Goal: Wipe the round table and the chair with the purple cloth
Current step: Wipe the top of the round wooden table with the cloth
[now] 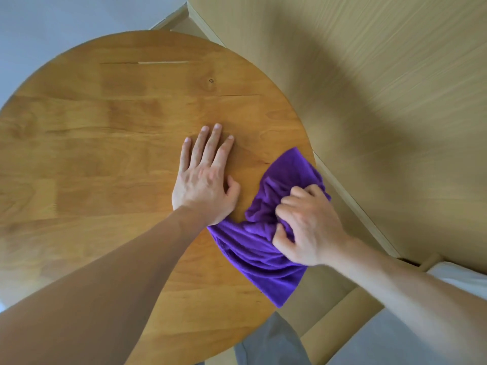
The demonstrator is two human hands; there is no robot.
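Note:
The round wooden table (105, 143) fills the left and middle of the head view. The purple cloth (253, 254) lies bunched on its right side, with one corner hanging past the near right edge. My right hand (308, 225) grips a fold of the cloth from above, fingers curled into it. My left hand (205, 180) lies flat on the tabletop just left of the cloth, fingers spread, its heel touching the cloth's edge. No chair is in view.
A light wooden floor (382, 101) spreads to the right of the table. A pale wall (66, 19) rises at the back left. A white object (458, 280) shows at the right edge. Grey trouser fabric (271, 343) appears below the table's near edge.

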